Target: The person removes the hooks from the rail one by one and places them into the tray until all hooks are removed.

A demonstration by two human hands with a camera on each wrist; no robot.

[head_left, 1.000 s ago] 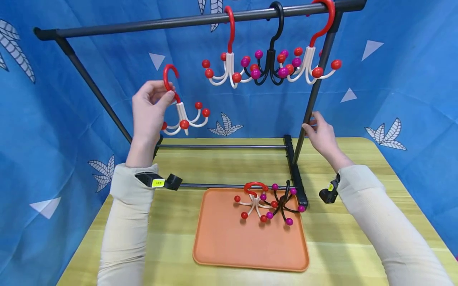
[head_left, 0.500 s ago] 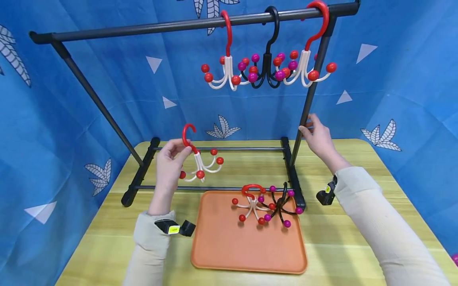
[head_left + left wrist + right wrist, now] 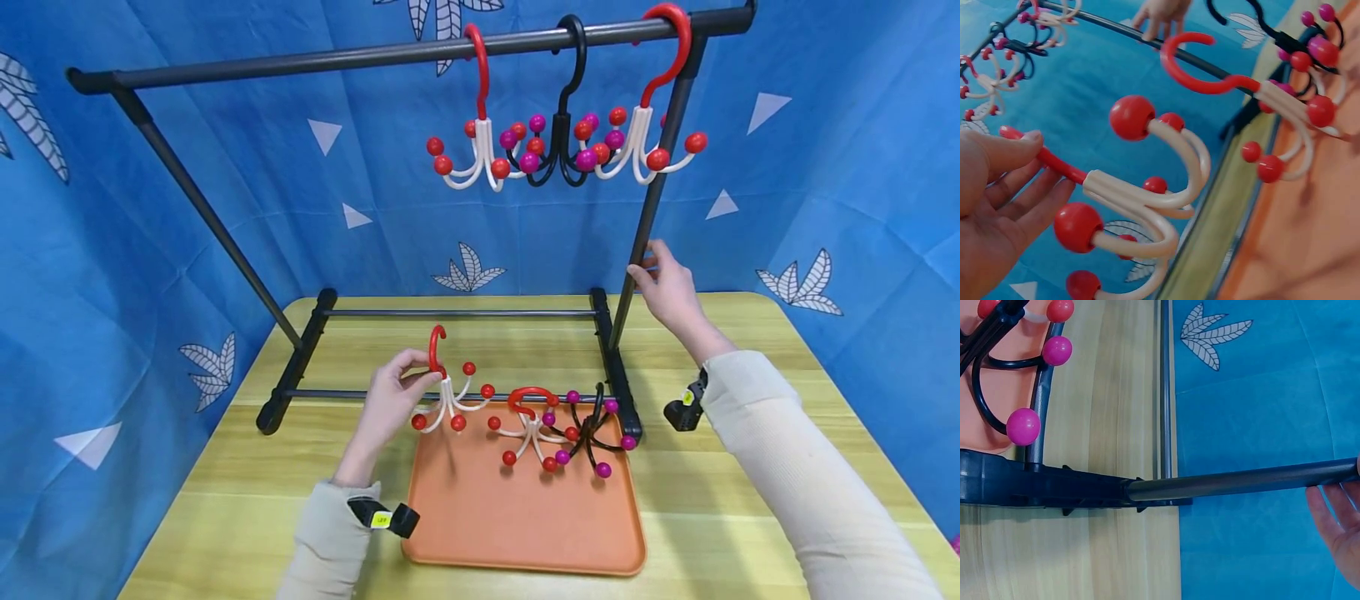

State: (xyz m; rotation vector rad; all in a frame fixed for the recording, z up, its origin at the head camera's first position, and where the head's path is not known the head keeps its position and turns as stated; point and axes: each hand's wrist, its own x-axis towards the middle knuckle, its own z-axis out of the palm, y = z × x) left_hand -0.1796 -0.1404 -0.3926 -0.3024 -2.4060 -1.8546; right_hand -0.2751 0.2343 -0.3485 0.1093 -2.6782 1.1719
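My left hand (image 3: 390, 402) pinches the red hook of a white multi-arm hanger (image 3: 447, 390) with red ball tips, held upright over the far left of the orange tray (image 3: 517, 542). In the left wrist view, thumb and fingers meet on the red neck of the hanger (image 3: 1125, 192). On the tray lie another red-hooked white hanger (image 3: 531, 429) and a black hanger (image 3: 588, 429) with magenta balls, close against each other. My right hand (image 3: 670, 287) grips the right upright post (image 3: 651, 204) of the dark rack, its fingers partly behind the post.
From the rack's top bar (image 3: 300, 61) hang a white hanger (image 3: 483, 137), a black hanger (image 3: 561, 137) and another white hanger (image 3: 640, 137), all towards the right. A lower crossbar (image 3: 322, 394) runs behind the tray. Blue patterned cloth (image 3: 405, 208) backs the wooden table (image 3: 225, 492).
My left hand has brought the white hanger down and to the right, from below the top bar to over the tray. The right hand stays on the post.
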